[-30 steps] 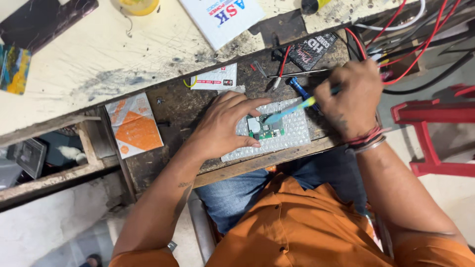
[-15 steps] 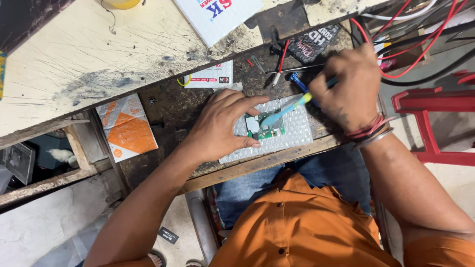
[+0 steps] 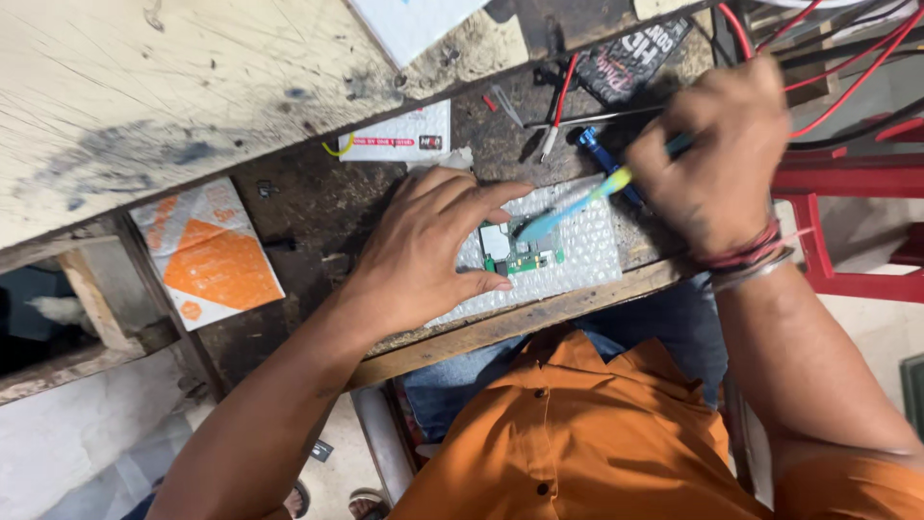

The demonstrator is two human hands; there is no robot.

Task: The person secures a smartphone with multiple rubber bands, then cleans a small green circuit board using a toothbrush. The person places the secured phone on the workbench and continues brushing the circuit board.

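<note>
Fingers of my left hand [image 3: 423,250] lay spread flat on the bubble-wrap sheet [image 3: 577,255], thumb and forefinger bracketing the small green circuit board [image 3: 520,258] just to their right. My right hand [image 3: 717,159] was closed around a blue-and-yellow brush [image 3: 568,207], its long axis slanting down-left so the tip met the board. The left hand was nearer the board. Tweezers [image 3: 577,120], a dark blue tool [image 3: 602,164] and red wires [image 3: 847,67] lay beyond, clear of the brush; an orange-and-white packet [image 3: 207,255] sat well apart to the left.
</note>
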